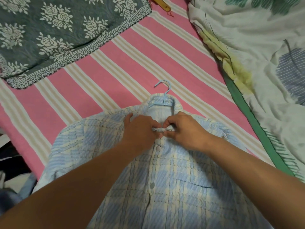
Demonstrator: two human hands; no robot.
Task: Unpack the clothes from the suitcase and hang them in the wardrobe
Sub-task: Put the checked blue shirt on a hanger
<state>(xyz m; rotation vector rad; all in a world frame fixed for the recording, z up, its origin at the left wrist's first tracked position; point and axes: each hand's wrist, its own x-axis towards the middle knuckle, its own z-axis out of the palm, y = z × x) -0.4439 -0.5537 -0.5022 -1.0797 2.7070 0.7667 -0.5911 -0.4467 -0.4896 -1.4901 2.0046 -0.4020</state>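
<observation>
A light blue and cream checked shirt [173, 171] lies front up on the bed, its collar pointing away from me. A pale blue hanger [162, 96] sits inside the collar, with its hook sticking out onto the sheet. My left hand [140, 131] and my right hand [184, 129] meet just below the collar. Both pinch the bunched front edges of the shirt at the top button. White buttons run down the placket below my hands. The suitcase and the wardrobe are out of view.
The bed carries a pink and cream striped sheet [107, 76]. A grey pillow with white roses [49, 33] lies at the back left. A rumpled white quilt with leaf prints and a green border [264, 63] fills the right side. Dark floor shows at the left edge.
</observation>
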